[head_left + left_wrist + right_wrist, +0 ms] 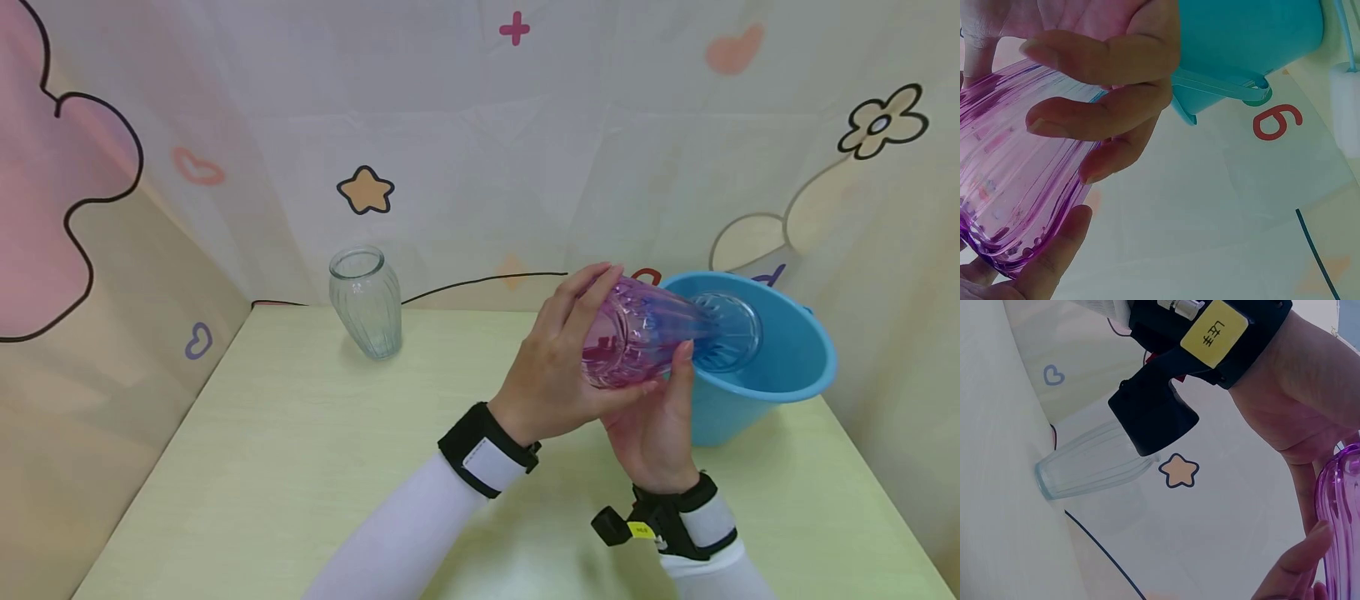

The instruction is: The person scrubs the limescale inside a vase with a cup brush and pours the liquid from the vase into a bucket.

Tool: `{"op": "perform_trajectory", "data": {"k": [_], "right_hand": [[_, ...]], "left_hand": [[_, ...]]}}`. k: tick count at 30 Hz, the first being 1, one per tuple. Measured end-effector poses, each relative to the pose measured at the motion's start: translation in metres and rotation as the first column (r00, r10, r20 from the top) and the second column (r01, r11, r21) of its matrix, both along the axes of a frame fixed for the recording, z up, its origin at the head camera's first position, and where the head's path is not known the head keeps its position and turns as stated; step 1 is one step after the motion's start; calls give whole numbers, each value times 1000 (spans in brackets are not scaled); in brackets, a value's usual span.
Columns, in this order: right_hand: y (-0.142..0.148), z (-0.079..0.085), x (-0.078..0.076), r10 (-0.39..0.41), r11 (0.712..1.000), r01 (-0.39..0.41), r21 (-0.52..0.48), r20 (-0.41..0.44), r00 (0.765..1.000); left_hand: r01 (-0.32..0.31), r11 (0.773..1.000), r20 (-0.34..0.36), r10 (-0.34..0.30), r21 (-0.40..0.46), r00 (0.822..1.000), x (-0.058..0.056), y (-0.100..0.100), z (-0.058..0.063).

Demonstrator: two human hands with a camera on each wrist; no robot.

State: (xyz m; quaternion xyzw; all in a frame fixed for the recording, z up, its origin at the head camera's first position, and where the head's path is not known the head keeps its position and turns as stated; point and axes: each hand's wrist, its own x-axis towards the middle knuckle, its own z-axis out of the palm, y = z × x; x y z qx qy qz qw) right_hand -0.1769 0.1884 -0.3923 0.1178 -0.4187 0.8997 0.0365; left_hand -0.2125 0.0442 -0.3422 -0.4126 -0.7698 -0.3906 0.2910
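Both hands hold a ribbed glass vase (637, 329), pink at one end and blue at the other, tipped on its side. The flared blue end lies over the mouth of a light blue bucket (806, 375). My left hand (555, 362) grips the pink end, fingers over the top and thumb beneath. From below, my right hand (652, 437) holds the middle of the vase, its thumb along the near side. In the left wrist view, curled fingers (1110, 59) wrap the pink glass.
A clear ribbed glass vase (366, 312) stands upright at the back left of the pale table (285, 450). Behind it hangs a patterned cloth (465, 167). The bucket stands at the table's right side, and its handle (1222, 86) shows in the left wrist view.
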Motion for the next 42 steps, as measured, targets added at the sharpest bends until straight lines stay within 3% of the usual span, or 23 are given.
{"op": "perform_trajectory", "data": {"k": [12,31,37,42], "right_hand": [[-1,-2,-1,3,1000,-3,-4,0,1000],[-6,-8,-5,-64,988,56,146,53,997],[-8,-7,-5,-91,967,76,245,54,994],[-11,-7,-3,-121,949,97,300,59,991]], "left_hand": [[-13,1000,8,13,-10,1000,-2,-5,-8],[-8,999,152,3,34,988,-3,-24,-30],[-17,1000,241,16,4,971,1,-33,-34],[-18,1000,356,22,-14,934,5,-43,-37]]}}
